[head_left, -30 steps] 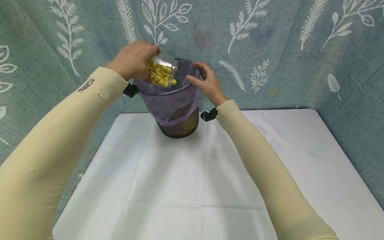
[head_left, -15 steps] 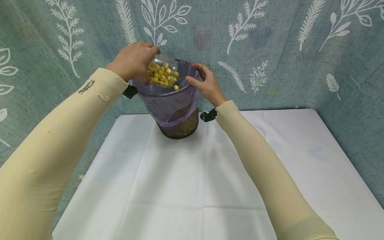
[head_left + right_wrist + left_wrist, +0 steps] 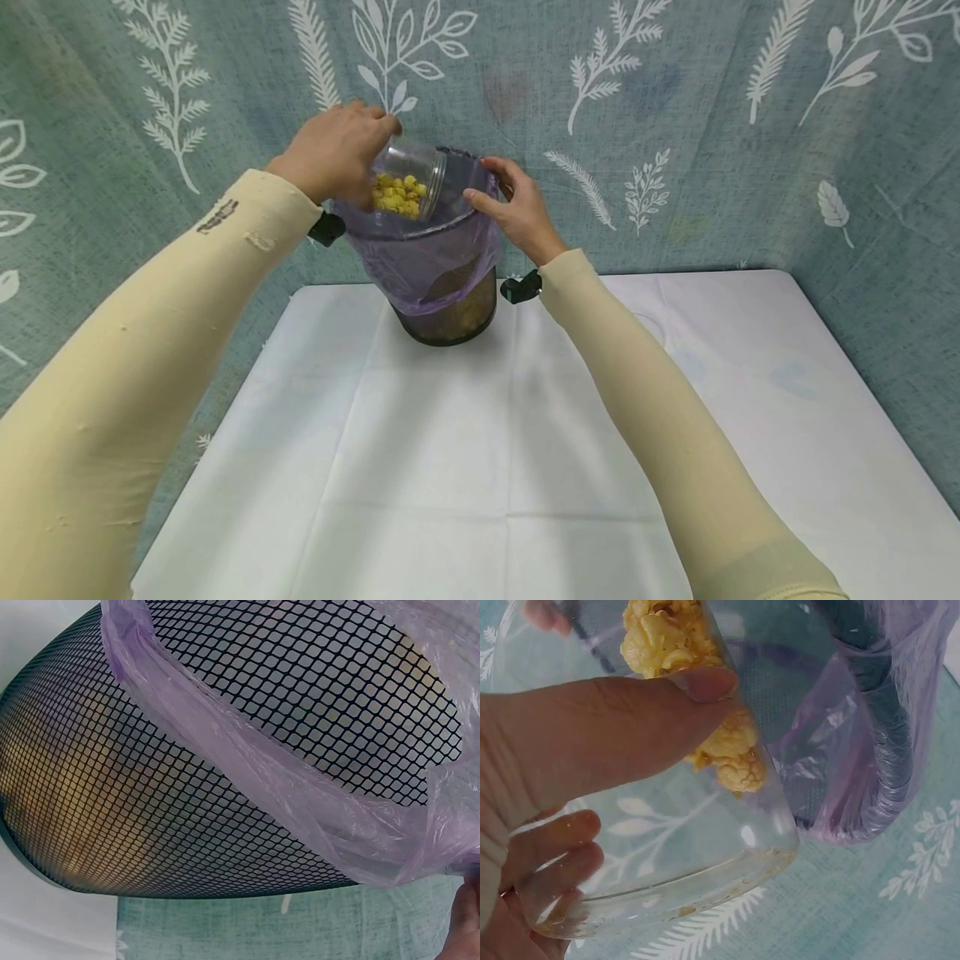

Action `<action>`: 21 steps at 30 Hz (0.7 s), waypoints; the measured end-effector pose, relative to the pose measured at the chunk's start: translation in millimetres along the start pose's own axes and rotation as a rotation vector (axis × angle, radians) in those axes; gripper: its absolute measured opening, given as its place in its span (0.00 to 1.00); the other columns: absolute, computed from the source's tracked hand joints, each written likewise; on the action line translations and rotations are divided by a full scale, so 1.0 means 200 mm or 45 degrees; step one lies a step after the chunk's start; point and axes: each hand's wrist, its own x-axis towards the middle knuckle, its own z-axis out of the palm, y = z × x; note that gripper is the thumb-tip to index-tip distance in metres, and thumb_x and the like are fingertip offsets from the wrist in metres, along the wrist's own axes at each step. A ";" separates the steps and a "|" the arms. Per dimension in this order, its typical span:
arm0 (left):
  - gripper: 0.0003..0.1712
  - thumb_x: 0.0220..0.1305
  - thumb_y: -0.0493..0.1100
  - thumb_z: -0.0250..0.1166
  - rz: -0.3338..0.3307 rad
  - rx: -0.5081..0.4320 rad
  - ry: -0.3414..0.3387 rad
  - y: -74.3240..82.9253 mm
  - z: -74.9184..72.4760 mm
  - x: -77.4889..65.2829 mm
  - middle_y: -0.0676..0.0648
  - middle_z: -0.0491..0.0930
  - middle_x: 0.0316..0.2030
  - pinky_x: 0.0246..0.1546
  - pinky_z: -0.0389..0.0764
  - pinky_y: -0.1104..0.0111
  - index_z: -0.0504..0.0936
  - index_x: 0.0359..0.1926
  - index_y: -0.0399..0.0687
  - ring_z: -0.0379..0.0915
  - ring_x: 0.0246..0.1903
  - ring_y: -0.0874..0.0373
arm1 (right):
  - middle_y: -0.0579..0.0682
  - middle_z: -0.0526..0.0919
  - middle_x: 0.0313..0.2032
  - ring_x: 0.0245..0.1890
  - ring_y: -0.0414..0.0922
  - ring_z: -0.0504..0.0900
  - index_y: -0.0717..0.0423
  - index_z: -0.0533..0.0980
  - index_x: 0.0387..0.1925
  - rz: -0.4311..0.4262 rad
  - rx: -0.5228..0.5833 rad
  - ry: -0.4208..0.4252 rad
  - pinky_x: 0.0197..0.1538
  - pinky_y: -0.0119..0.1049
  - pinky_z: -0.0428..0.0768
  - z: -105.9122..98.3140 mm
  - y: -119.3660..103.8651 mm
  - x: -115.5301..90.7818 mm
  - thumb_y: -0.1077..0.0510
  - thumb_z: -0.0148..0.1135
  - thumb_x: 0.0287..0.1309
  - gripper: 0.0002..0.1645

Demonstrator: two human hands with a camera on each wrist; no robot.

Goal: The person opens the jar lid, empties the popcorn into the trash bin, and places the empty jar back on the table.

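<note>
My left hand grips a clear jar tipped on its side, its mouth facing right over the wastebasket's opening. Yellow popcorn lies along the jar's lower side. In the left wrist view the thumb presses across the jar wall, with fingers showing through from behind. A black mesh wastebasket stands tilted toward the left, lined with a purple plastic bag folded over its rim. My right hand holds that rim on the right, thumb and fingers around it. Yellowish contents show through the mesh low down.
A white cloth covers the table, and the wastebasket is at its back edge. Close behind hangs a blue-green curtain with white leaf prints, which also runs along both sides.
Popcorn has tumbled out of the jar into the wastebasket, and the amount in the jar has dropped. Both hands have stayed nearly in place.
</note>
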 end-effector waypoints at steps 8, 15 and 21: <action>0.53 0.42 0.32 0.84 -0.006 -0.012 0.012 0.01 -0.01 0.00 0.26 0.73 0.63 0.65 0.67 0.33 0.69 0.70 0.28 0.65 0.63 0.27 | 0.52 0.65 0.77 0.79 0.41 0.59 0.62 0.62 0.78 0.087 0.028 -0.006 0.78 0.29 0.55 0.00 -0.13 -0.06 0.61 0.67 0.70 0.40; 0.49 0.44 0.29 0.82 0.002 -0.006 0.072 0.02 -0.02 0.01 0.27 0.76 0.62 0.65 0.67 0.33 0.71 0.69 0.29 0.67 0.62 0.27 | 0.52 0.64 0.78 0.79 0.40 0.58 0.62 0.62 0.78 0.094 0.031 -0.012 0.77 0.29 0.55 0.00 -0.13 -0.06 0.62 0.66 0.71 0.40; 0.48 0.45 0.28 0.82 0.002 0.023 0.080 0.04 -0.02 0.02 0.27 0.77 0.60 0.69 0.65 0.36 0.72 0.68 0.28 0.68 0.61 0.28 | 0.52 0.64 0.78 0.79 0.40 0.57 0.62 0.62 0.78 0.098 0.027 -0.012 0.78 0.29 0.55 0.00 -0.12 -0.06 0.62 0.66 0.71 0.39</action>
